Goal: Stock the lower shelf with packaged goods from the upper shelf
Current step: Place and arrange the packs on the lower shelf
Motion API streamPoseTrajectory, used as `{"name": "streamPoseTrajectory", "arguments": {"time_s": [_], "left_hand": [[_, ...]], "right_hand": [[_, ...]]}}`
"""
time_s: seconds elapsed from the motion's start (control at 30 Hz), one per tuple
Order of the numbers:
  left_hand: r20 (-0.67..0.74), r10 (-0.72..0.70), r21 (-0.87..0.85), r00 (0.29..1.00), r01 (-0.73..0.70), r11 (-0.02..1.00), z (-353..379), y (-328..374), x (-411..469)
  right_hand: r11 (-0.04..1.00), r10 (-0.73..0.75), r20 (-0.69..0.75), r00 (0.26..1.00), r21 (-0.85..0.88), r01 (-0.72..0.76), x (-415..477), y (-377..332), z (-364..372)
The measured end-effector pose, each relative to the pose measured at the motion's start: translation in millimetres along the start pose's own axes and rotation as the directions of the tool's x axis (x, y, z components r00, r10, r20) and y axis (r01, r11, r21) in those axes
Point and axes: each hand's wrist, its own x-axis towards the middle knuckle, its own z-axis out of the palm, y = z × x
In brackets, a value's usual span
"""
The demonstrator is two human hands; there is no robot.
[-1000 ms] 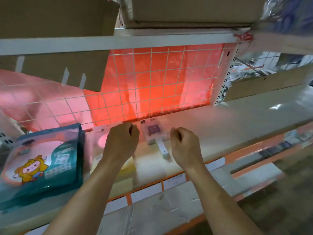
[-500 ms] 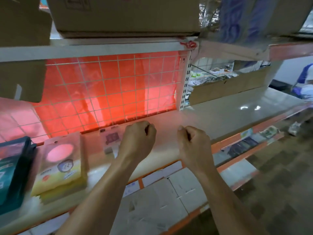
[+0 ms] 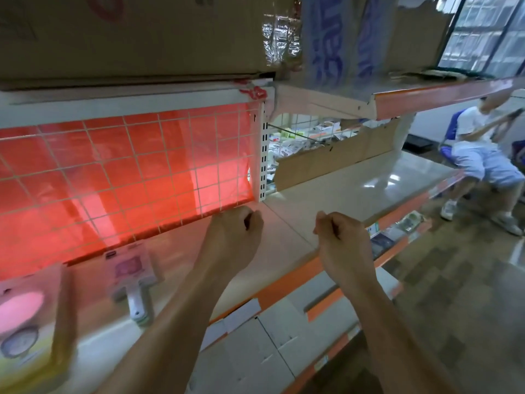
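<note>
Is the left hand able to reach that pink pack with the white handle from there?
Probably yes. The pink pack lies on the shelf left of the left hand, nothing stands between them, and the curled hand holds nothing.

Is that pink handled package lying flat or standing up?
Lying flat: the pink handled package rests face up on the shelf, handle pointing toward the front edge.

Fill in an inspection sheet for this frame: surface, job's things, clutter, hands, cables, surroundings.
Surface: pale glossy shelf board with orange front edge.
Job's things: pink-and-yellow boxed pack and pink carded pack with white handle lie on it, left; brown cardboard carton on the shelf above.
Clutter: torn brown cardboard strip along the back.
Hands: left hand and right hand curled into fists, holding nothing.
Cables: nothing seen.
Surroundings: red-backed white wire grid; seated person at right.
</note>
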Motion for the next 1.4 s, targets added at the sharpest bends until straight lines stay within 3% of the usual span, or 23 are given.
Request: {"name": "streamPoseTrajectory", "arguments": {"time_s": [0.23, 0.67, 1.4], "left_hand": [[-0.031, 0.103, -0.056, 0.994, -0.105, 0.993, 22, 17, 52], [-0.095, 0.26, -0.071, 0.961, -0.267, 0.961, 55, 65, 110], [-0.218, 0.169, -0.005, 0.961, -0.174, 0.985, 166, 245, 121]], "right_hand": [[1.0, 0.006, -0.117, 0.993, 0.007, -0.005, 51, 5, -12], [0.998, -0.061, -0.203, 0.977, -0.011, 0.06, 118, 19, -56], [0.944, -0.325, -0.117, 0.939, 0.011, 0.328, 222, 110, -210]]}}
